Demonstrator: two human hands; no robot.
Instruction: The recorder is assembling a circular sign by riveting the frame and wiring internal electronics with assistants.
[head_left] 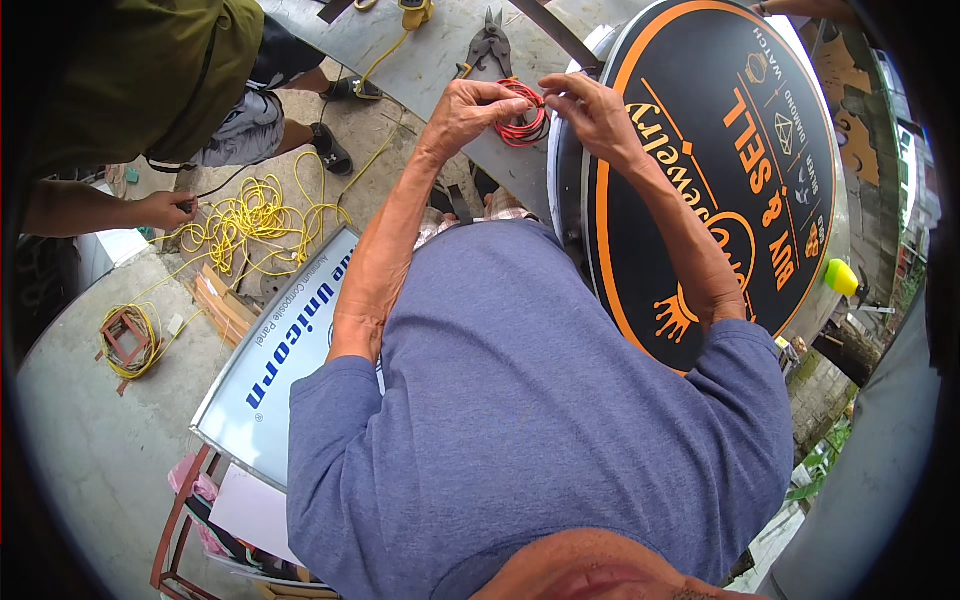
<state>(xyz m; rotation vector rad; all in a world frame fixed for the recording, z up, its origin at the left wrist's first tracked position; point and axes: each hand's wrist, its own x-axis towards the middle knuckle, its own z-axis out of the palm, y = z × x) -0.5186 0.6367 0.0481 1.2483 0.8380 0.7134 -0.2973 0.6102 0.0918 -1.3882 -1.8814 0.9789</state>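
My left hand [465,118] is closed in a pinch, thumb and forefinger on a thin wire. Facing it closely, my right hand [600,118] also pinches the wire, with its other fingers curled. A loose coil of red and black wire [518,134] hangs or lies just beneath the fingertips; which of the two I cannot tell. The exact wire ends are too small to make out. Beyond the coil, a pair of tin snips [490,45] lies on a grey metal sheet [440,80]. My right forearm passes over a big round black sign [700,180] with an orange border.
At left, another person's hand [172,210] holds a dark cord. Tangled yellow cable [245,228] covers the floor there, with more wound on a reddish frame [125,342]. A white panel [290,350] leans beside me. A yellow tool [415,12] sits at the far edge.
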